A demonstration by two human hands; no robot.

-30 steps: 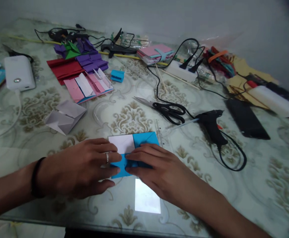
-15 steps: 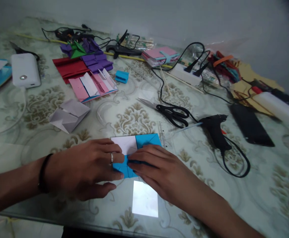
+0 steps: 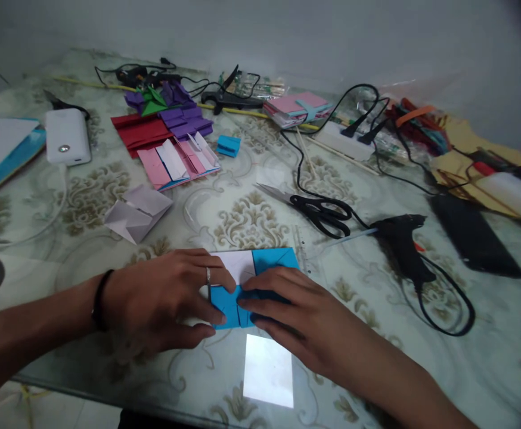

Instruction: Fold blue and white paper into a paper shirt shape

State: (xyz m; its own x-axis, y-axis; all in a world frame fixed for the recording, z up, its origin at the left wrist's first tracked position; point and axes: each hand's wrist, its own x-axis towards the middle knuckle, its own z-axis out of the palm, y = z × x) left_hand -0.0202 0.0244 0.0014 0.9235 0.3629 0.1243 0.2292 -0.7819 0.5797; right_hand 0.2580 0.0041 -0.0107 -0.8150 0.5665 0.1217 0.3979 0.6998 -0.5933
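A folded blue and white origami paper (image 3: 231, 301) lies on the glass table before me. My left hand (image 3: 171, 298) rests on its left side, fingers spread and bent a little, fingertips pressing down. The left thumb sits apart, near the paper's lower left edge. From the right, my right hand (image 3: 294, 310) lies over the paper with its fingers stretched out and touching the surface. The paper's right part is largely covered by that hand.
Black-handled scissors (image 3: 318, 208) and a black glue gun (image 3: 399, 241) lie to the right, near a dark phone (image 3: 475, 235). A folded grey-white paper (image 3: 137, 211), pink folded paper (image 3: 180, 161) and a white power bank (image 3: 68, 137) are on the left. Behind stands a power strip (image 3: 343, 143).
The whole view has shifted, so things appear farther right and slightly lower. My left fingertips have drawn slightly apart on the paper, showing more blue. The right hand stays over it.
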